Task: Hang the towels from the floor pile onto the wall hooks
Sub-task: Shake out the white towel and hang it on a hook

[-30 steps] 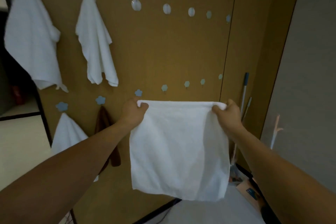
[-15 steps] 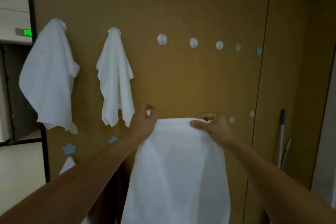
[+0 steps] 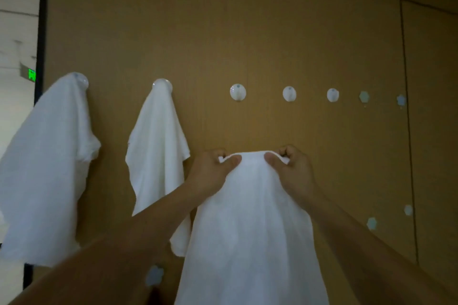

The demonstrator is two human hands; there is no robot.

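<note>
Hands are closer together than a second ago, bunching the towel's [image 3: 250,230] top edge into a hump. Left hand [image 3: 213,168] and right hand [image 3: 292,168] each pinch it tight. The towel is raised higher, hanging just below the free hook [image 3: 238,92], right of two hung towels [image 3: 158,156]. Likely ready to hook.

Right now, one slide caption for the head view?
Left hand and right hand pinch a white towel below a bare hook; two hung towels beside.
</note>
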